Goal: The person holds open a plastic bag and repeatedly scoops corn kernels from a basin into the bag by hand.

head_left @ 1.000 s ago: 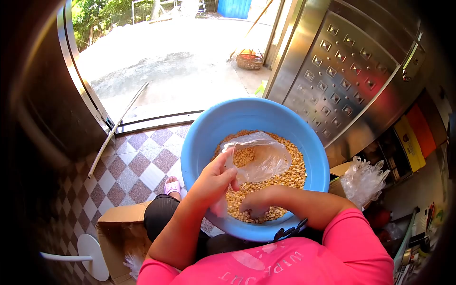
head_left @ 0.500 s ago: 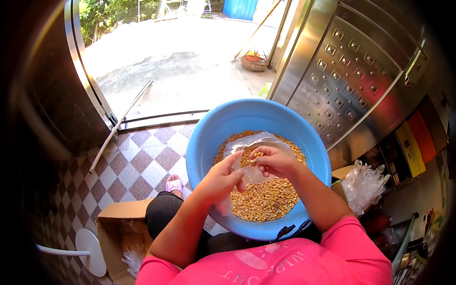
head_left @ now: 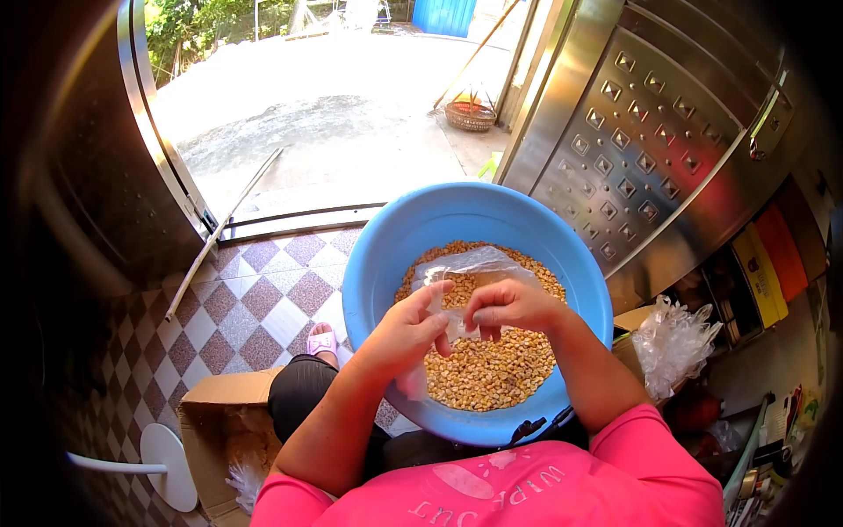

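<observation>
A blue plastic tub [head_left: 373, 230] holds a broad heap of yellow corn kernels [head_left: 492, 373]. Above the corn, a clear plastic bag [head_left: 474, 262] is spread, and part of it hangs below my left hand. My left hand [head_left: 408, 329] grips the near-left edge of this bag, thumb and fingers bent around the film. My right hand [head_left: 514, 307] is at the bag's right side, its fingers curled and pointing down over the film. Whatever its fingertips hold is hidden. A small gap separates the two hands.
An open cardboard box [head_left: 211, 413] with plastic inside stands at the lower left. Crumpled clear bags [head_left: 674, 338] sit right of the tub. A metal door [head_left: 632, 158] stands at the right, a pole [head_left: 219, 233] crosses the doorway, and a wicker basket [head_left: 470, 116] is outside.
My right hand has turned downward over the bag, and the kernels seen at its fingertips are out of sight. My left hand stays almost still with the bag.
</observation>
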